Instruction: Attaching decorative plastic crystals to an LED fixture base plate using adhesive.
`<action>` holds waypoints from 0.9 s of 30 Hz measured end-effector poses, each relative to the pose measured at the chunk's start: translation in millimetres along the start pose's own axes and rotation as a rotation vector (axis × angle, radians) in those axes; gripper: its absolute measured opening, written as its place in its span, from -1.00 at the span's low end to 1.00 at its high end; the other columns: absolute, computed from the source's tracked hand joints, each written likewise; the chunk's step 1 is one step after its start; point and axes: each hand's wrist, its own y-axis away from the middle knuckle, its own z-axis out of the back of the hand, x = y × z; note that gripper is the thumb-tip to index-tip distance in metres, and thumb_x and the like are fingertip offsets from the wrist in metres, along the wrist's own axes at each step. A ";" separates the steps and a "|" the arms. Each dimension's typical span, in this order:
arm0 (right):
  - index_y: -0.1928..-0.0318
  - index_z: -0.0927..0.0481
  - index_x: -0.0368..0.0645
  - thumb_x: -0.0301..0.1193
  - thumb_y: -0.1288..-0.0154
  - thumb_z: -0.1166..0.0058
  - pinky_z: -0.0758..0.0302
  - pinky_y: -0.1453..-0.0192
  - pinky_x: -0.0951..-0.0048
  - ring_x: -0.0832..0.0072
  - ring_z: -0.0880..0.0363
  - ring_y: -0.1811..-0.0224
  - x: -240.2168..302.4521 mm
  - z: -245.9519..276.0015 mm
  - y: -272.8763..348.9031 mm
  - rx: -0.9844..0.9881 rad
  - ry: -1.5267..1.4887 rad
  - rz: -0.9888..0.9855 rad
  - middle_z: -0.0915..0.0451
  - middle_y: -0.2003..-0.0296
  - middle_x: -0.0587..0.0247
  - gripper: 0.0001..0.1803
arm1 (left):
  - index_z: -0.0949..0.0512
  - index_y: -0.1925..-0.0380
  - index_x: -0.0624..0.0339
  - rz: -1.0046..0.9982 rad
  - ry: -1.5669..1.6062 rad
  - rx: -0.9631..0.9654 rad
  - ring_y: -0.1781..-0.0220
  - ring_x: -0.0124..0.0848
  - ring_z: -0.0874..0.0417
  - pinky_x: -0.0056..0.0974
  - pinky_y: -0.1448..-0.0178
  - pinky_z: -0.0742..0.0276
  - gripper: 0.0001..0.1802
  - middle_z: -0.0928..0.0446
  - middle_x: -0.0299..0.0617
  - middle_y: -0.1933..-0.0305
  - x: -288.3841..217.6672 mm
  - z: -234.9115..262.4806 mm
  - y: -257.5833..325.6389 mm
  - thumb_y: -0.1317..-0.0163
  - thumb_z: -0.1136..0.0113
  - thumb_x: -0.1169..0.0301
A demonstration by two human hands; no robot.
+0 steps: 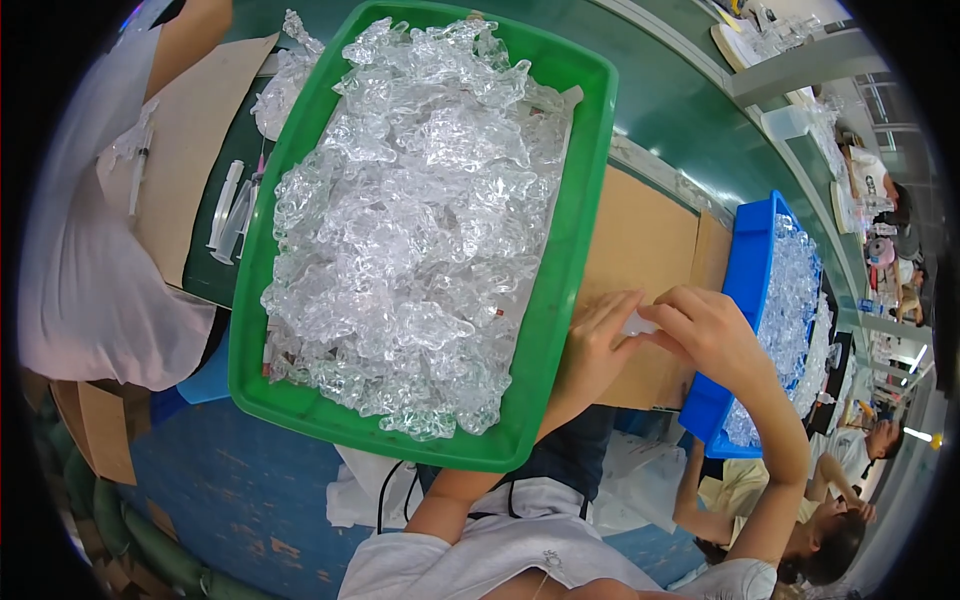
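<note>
My left hand [597, 335] and my right hand [706, 325] meet over a brown cardboard sheet [640, 240] and pinch a small clear plastic piece [638, 323] between their fingertips. To the left of my hands sits a large green tray [560, 300] heaped with clear plastic blister packs [420, 220]. Just right of my right hand stands a blue tray [745, 270] filled with more clear plastic pieces [790, 290].
A person in a white garment [90, 260] sits at the left beside cardboard and several syringes [232, 210]. More people work at the lower right [850, 480] and far right. A green bench surface [680, 110] runs behind the trays.
</note>
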 end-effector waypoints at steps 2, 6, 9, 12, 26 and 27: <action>0.25 -0.53 -0.16 -0.36 0.03 -0.26 -0.48 0.34 0.33 0.27 -0.53 0.37 1.0 -0.4 -1.4 0.010 0.019 0.006 -0.48 0.40 0.21 -0.69 | -0.51 0.01 0.27 -0.009 -0.025 -0.008 -0.05 -0.11 -0.59 -0.19 -0.06 -0.54 -0.45 -0.56 0.00 -0.01 1.0 0.1 0.7 0.12 -0.34 0.61; 0.31 -0.51 -0.19 -0.33 -0.02 -0.26 -0.46 0.39 0.30 0.26 -0.53 0.42 9.2 -5.3 0.7 0.018 0.079 -0.079 -0.47 0.46 0.19 -0.73 | -0.52 0.01 0.27 -0.028 -0.061 -0.019 -0.03 -0.11 -0.61 -0.18 -0.03 -0.56 -0.45 -0.57 0.00 0.00 1.6 0.6 1.6 0.13 -0.33 0.63; 0.32 -0.53 -0.20 -0.32 -0.05 -0.26 -0.46 0.40 0.31 0.25 -0.53 0.45 14.0 -10.6 5.6 0.002 0.065 -0.227 -0.47 0.48 0.19 -0.74 | -0.52 0.02 0.27 -0.036 -0.061 0.000 -0.02 -0.10 -0.61 -0.20 -0.01 -0.57 -0.45 -0.57 0.01 0.00 2.8 -0.7 1.7 0.14 -0.35 0.62; 0.27 -0.57 -0.17 -0.34 -0.06 -0.27 -0.48 0.36 0.34 0.24 -0.55 0.42 10.1 -11.6 6.3 -0.058 -0.117 -0.315 -0.50 0.46 0.18 -0.75 | -0.53 0.02 0.26 -0.008 -0.052 0.013 0.02 -0.13 -0.63 -0.21 0.01 -0.57 -0.45 -0.58 -0.01 0.04 6.6 1.0 0.5 0.14 -0.37 0.60; 0.25 -0.57 -0.20 -0.38 -0.03 -0.29 -0.47 0.32 0.36 0.24 -0.56 0.40 -10.2 -41.8 16.5 -0.260 -0.423 -0.135 -0.52 0.45 0.14 -0.73 | -0.51 0.25 0.30 0.080 0.083 0.200 0.28 -0.47 -0.59 -0.33 0.19 -0.51 -0.70 -0.57 -0.11 0.38 26.8 -10.4 -19.0 0.06 -0.27 0.59; 0.28 -0.56 -0.18 -0.33 -0.06 -0.26 -0.47 0.33 0.35 0.22 -0.55 0.42 -6.0 -46.2 17.3 -0.297 -0.427 -0.244 -0.53 0.44 0.12 -0.75 | -0.51 0.30 0.30 0.124 0.049 0.162 0.31 -0.51 -0.58 -0.34 0.22 -0.51 -0.74 -0.56 -0.11 0.42 26.2 -11.8 -19.4 0.07 -0.28 0.57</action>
